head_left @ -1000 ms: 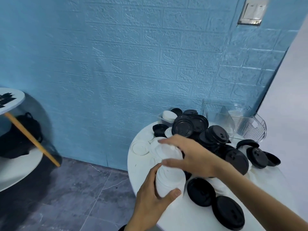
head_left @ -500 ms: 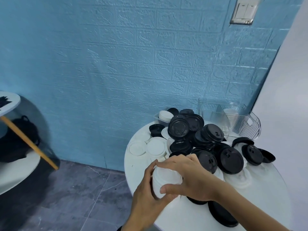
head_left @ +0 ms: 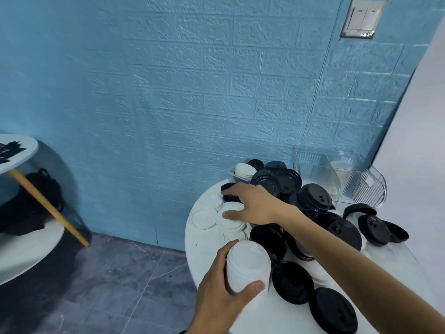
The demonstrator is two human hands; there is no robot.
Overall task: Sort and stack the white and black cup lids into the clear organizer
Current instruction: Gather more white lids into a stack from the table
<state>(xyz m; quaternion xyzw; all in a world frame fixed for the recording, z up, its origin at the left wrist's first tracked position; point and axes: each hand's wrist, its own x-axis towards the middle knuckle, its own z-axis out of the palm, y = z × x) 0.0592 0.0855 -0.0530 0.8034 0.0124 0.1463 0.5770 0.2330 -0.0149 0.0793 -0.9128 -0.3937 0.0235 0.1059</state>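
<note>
A stack of white lids stands near the front left of the round white table, and my left hand grips it with fingers and thumb curled round its side. My right hand reaches to the far left of the table, fingers spread over a loose white lid and touching it. Another white lid lies beside it. Black lids are heaped in the middle. The clear organizer stands at the back right.
More black lids lie along the table's front edge and right side. A small clear tub with white lids sits at the back by the blue brick wall. A second white table stands at the far left over grey floor.
My right hand has left the top of the white stack and moved away to the loose white lids at the table's far left. My left hand keeps gripping the stack.
</note>
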